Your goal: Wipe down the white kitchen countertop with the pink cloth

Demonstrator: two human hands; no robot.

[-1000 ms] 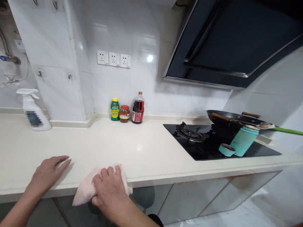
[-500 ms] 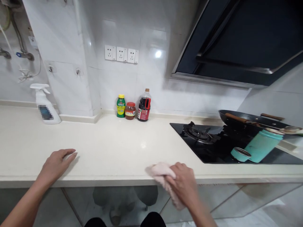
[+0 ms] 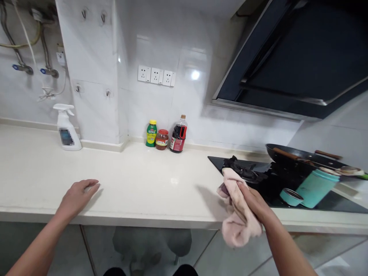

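A crumpled pale pink cloth (image 3: 237, 214) is gripped in my right hand (image 3: 254, 201), raised above the counter's front edge beside the hob. Part of it hangs over the edge, and its shadow falls on the worktop to the left. My left hand (image 3: 77, 197) rests on the white counter (image 3: 149, 184) at the left, holding nothing, with thumb and fingers a little apart. Nearest to the cloth is the black gas hob (image 3: 258, 191) with its burner (image 3: 244, 170).
On the hob stand a wok (image 3: 304, 155), a tilted-looking turquoise flask (image 3: 317, 188) and its cup (image 3: 291, 197). Against the wall are a green bottle (image 3: 151, 134), a red-lidded jar (image 3: 162, 140) and a soy sauce bottle (image 3: 178, 136). A spray bottle (image 3: 67, 130) stands left; a range hood (image 3: 293, 57) overhangs.
My right hand has lifted the cloth off the counter's front edge and moved it right, up to the hob. My left hand stays on the counter. The view has shifted slightly.
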